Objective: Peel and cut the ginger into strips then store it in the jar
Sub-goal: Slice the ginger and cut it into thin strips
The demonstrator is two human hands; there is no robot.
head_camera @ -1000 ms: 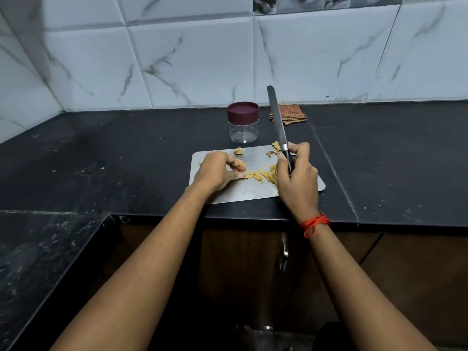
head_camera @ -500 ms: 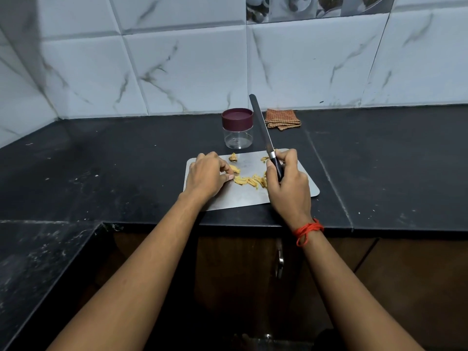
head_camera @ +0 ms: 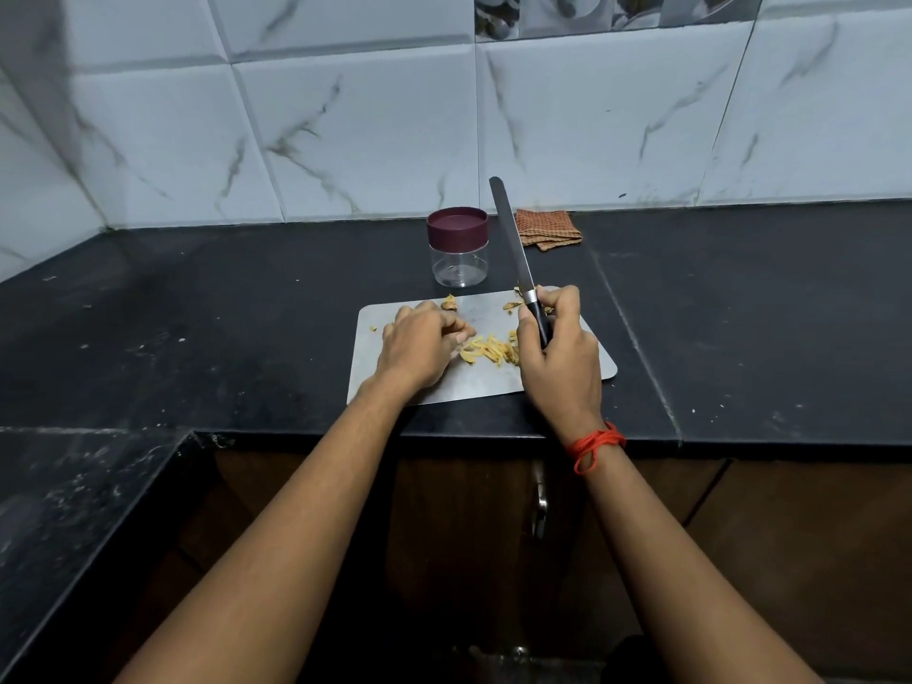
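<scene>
Yellow ginger strips (head_camera: 491, 350) lie in a small heap on the steel cutting board (head_camera: 474, 382), between my two hands. My left hand (head_camera: 419, 345) rests on the board with its fingers curled, the fingertips at the left end of the heap. My right hand (head_camera: 560, 350) grips the black handle of a long knife (head_camera: 513, 244), whose blade points up and away from the board. A clear jar (head_camera: 459, 246) with a maroon lid on it stands just behind the board. Peel scraps (head_camera: 449, 302) lie at the board's far edge.
A folded checked cloth (head_camera: 547, 228) lies against the tiled wall behind the knife. The black counter (head_camera: 740, 313) stretches left and right of the board; its front edge runs just below the board, with wooden cabinet doors underneath.
My head has tipped down, so everything sits lower in view. My left hand's fingers have drawn closer to the strip heap. The knife stays raised in my right hand.
</scene>
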